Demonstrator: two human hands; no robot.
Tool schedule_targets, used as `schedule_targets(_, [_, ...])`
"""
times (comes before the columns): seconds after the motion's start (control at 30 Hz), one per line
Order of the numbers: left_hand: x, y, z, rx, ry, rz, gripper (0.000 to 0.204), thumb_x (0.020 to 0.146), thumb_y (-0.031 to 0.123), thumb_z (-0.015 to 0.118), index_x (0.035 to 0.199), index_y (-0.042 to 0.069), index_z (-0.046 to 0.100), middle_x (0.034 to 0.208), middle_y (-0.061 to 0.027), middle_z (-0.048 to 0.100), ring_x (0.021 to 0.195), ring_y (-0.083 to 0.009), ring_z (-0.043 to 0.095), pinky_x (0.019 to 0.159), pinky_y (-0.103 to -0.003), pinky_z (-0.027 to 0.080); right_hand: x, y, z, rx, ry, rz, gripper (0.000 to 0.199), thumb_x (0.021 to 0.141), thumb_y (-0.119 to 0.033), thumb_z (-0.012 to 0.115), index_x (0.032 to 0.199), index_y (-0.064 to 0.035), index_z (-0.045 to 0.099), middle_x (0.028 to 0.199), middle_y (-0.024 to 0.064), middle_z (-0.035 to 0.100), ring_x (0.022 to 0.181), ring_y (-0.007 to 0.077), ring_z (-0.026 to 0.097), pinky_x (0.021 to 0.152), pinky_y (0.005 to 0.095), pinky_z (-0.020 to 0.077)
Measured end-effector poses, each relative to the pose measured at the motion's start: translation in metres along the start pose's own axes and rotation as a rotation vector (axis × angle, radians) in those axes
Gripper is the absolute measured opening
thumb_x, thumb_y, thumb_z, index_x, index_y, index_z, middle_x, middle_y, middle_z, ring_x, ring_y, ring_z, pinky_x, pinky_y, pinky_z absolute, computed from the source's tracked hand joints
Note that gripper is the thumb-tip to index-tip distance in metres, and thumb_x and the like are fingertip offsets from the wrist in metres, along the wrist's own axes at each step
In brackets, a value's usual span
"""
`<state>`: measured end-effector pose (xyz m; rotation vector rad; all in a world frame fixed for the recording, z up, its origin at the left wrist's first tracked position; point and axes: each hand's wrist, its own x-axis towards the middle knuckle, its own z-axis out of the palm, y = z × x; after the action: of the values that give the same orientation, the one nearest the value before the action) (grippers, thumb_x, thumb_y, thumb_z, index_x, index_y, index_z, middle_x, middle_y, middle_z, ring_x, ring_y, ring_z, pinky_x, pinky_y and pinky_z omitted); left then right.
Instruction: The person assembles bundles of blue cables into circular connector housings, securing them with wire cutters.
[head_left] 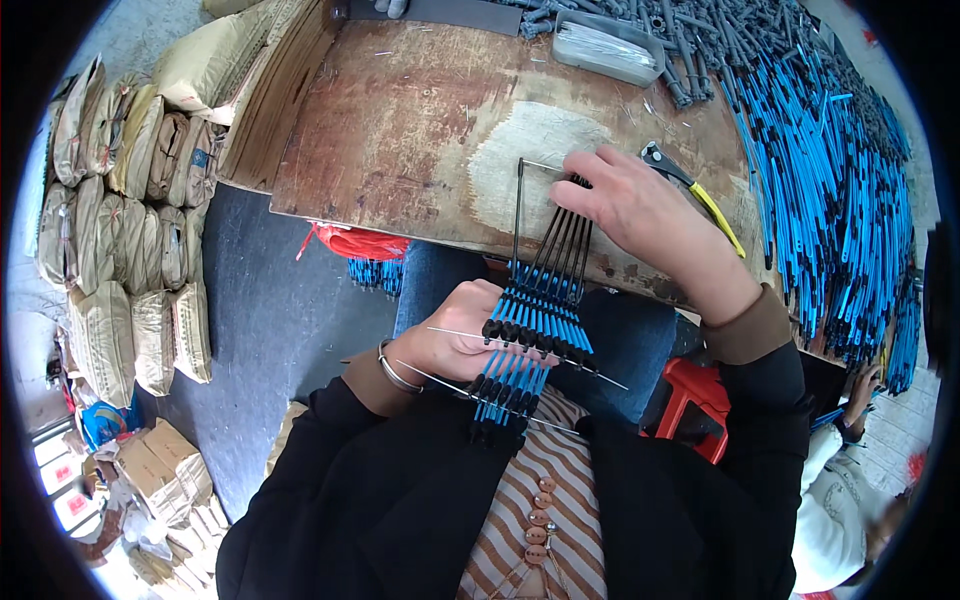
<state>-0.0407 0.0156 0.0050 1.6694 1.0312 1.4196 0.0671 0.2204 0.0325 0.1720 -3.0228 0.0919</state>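
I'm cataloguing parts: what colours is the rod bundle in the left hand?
The rod bundle is blue and black, best seen in the head view.

Bright, fairly even light falls over the bench, glinting on the bracelet and the clear tub, while shade gathers under the bench's near edge and the black jacket loses most of its detail. The rods and the right hand look reasonably crisp, but the white top at lower right is pale and soft. Fisheye distortion bows straight edges toward a black, blue-fringed rim.
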Motion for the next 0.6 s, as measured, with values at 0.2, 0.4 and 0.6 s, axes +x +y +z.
schedule_targets(0.2, [-0.001,-0.007,0.005,-0.094,0.067,-0.014,0.01,0.081,0.001,0.058,0.088,0.003,0.065,0.081,-0.0086,0.068,0.067,-0.0191,0.065,0.064,-0.025,0.052,0.011,-0.005,0.001,-0.124,-0.016,-0.018,0.032,0.072,-0.002,0.052,0.102,-0.0152,0.053,0.092,0.0076,0.049,0.083,0.0254,0.053,0.074,0.0352,0.0475])
schedule_targets(0.4, [-0.008,0.001,0.005,-0.095,0.054,-0.079,0.013,0.08,0.002,0.06,0.093,0.003,0.064,0.087,-0.0101,0.067,0.072,-0.0214,0.066,0.065,-0.028,0.053,0.014,-0.017,0.0,-0.172,0.004,0.008,0.038,0.07,-0.001,0.054,0.105,-0.017,0.054,0.091,0.0086,0.048,0.083,0.0254,0.053,0.073,0.0358,0.0478])
schedule_targets(0.6, [-0.021,0.034,0.014,0.148,-0.171,0.229,0.018,0.075,0.003,0.061,0.093,0.003,0.065,0.095,-0.015,0.064,0.082,-0.0288,0.064,0.067,-0.035,0.052,-0.026,-0.055,-0.019,0.156,0.043,0.1,0.038,0.069,0.003,0.054,0.103,-0.0121,0.056,0.108,0.0114,0.051,0.094,0.0304,0.054,0.08,0.0374,0.0471])
